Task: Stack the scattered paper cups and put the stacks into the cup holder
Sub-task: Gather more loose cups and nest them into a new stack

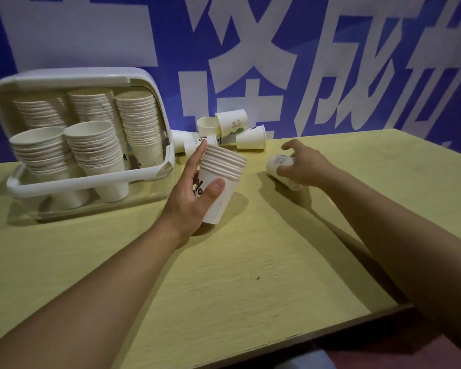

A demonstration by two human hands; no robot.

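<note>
My left hand [190, 191] grips a stack of several white paper cups [221, 179] above the middle of the table, mouths up and tilted right. To its right, my right hand [302, 165] closes its fingers round a single white cup [278, 163] lying on its side on the table. Several loose cups [230, 129] lie in a heap at the back by the wall. The white cup holder [91, 179] stands at the left and holds several tall stacks of cups [91, 145].
The yellow wooden table [237, 275] has its front right edge near my right forearm. A blue wall with large white characters [250, 62] stands right behind the table.
</note>
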